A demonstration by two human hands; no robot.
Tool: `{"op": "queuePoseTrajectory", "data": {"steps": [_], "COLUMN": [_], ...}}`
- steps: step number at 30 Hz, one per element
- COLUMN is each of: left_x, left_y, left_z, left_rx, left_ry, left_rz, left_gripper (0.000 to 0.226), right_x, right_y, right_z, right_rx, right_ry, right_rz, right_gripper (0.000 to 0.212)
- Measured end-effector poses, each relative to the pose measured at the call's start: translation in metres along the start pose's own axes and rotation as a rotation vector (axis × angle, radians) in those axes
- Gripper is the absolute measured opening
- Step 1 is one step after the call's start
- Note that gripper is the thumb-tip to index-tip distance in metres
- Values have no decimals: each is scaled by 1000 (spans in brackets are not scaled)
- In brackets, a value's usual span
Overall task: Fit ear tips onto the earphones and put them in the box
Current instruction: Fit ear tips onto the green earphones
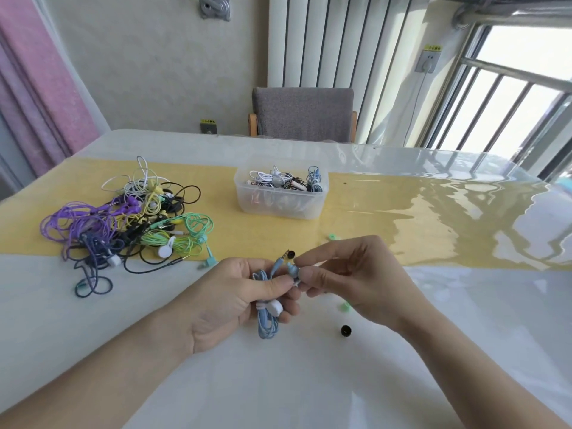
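Heap of earphones (pixel 127 224): tangled cables in purple, yellow, black, green, white and dark blue, lying at the left on the yellow table runner (pixel 371 212), well apart from both hands. One teal plug end (pixel 209 262) trails from the heap toward the left hand.

Left hand (pixel 235 301): fingers and thumb curled round a coiled light-blue earphone set (pixel 266 317); the loops hang below the fist, a white earbud (pixel 275 307) shows at the fingertips, and the jack plug (pixel 283 254) sticks up above the thumb.

Blue earbud (pixel 292 270): between the two hands, touching both, raised just above the table.

Right hand (pixel 349 274): thumb and forefinger pinch at the blue earbud. A small black ear tip (pixel 291 254) sits right at the fingertips; whether it is pinched by them or lies on the table behind cannot be told.

Clear plastic box (pixel 280 199): beyond the hands, on the runner, open-topped, holding several coiled earphone sets in white, black and blue.

Loose ear tips on the table: a green one (pixel 332 236) just behind the right hand, a pale green one (pixel 344 306) partly hidden under the right wrist, a black one (pixel 345 331) nearer the camera.

Grey chair (pixel 303 114): at the table's far edge.
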State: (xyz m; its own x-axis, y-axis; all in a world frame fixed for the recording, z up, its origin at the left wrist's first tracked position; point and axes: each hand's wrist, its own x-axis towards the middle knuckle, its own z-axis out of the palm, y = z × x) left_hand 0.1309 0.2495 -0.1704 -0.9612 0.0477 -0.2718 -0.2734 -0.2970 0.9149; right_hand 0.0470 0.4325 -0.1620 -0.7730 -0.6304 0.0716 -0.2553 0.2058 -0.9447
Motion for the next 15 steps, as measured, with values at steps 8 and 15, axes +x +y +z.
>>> {"op": "queuePoseTrajectory", "data": {"steps": [8, 15], "left_x": [2, 3], "left_y": [-2, 1], "left_z": [2, 2], "left_rx": [-1, -76], "left_ry": [84, 166], "left_rz": [32, 6], "left_gripper": [26, 25], "right_x": [8, 31], "right_y": [-2, 34], "right_z": [-14, -69], "right_rx": [-27, -541], "right_ry": [80, 303], "right_rz": [-43, 62], "right_gripper": [11, 12]}}
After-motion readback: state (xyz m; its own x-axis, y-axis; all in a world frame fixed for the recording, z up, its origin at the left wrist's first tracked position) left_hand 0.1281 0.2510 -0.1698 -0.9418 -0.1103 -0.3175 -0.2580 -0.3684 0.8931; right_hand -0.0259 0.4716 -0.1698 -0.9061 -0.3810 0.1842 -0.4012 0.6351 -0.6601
